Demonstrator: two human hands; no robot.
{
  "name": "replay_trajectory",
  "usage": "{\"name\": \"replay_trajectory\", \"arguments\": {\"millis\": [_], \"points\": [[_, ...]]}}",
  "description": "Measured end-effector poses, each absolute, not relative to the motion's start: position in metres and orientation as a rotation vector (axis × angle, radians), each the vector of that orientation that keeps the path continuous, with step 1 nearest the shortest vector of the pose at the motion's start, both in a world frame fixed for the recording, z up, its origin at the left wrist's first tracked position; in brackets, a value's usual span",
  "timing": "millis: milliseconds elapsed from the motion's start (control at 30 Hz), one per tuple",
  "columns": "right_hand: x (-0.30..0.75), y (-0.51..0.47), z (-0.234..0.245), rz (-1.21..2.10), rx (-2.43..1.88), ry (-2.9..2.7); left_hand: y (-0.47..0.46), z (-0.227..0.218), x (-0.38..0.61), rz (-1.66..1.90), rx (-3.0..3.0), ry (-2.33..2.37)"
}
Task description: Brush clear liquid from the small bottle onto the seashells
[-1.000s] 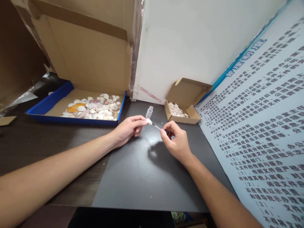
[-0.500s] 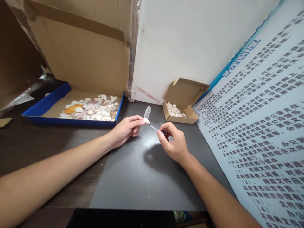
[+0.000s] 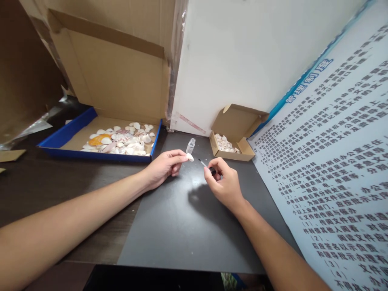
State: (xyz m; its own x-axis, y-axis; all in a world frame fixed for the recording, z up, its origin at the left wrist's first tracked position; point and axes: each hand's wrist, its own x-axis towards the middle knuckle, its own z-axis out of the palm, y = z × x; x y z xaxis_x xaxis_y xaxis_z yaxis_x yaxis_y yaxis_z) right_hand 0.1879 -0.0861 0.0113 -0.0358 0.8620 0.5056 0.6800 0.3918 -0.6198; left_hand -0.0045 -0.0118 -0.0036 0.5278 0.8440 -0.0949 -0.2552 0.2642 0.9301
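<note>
My left hand (image 3: 166, 166) pinches a small white seashell (image 3: 190, 157) between thumb and fingertips, above the dark table mat. Facing it, my right hand (image 3: 222, 178) grips a small applicator brush (image 3: 203, 163) by its black cap. The dark brush tip points up and left toward the shell, with a gap between them. Just behind the shell stands a small clear glass bottle (image 3: 190, 144), uncapped, its lower part partly hidden by the shell and my fingers.
A blue-edged cardboard box (image 3: 100, 155) with many shells stands open at the left. A small brown box (image 3: 233, 155) of white shells sits at the back right. A white panel (image 3: 230, 60) rises behind, and a printed sheet (image 3: 327, 161) borders the right side.
The brush has pulled away from the shell to the right, where before its tip was at the shell. The shell shows more of its face. The view has shifted slightly.
</note>
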Motion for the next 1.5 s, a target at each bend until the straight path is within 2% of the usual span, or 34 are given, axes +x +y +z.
{"name": "replay_trajectory", "arguments": {"millis": [500,1033,1500], "points": [[0.188,-0.0854,0.0118,0.403,-1.239,-1.836,-0.0128,-0.0015,-0.0044,0.808,1.048,0.696],[0.1878,-0.0866,0.0126,0.317,-1.368,-1.797,-0.0145,0.0018,-0.004,0.802,1.059,0.718],[0.1871,-0.0881,0.0129,0.4,-1.254,-1.897,-0.0161,0.0023,-0.0037,0.776,1.142,0.703]]}}
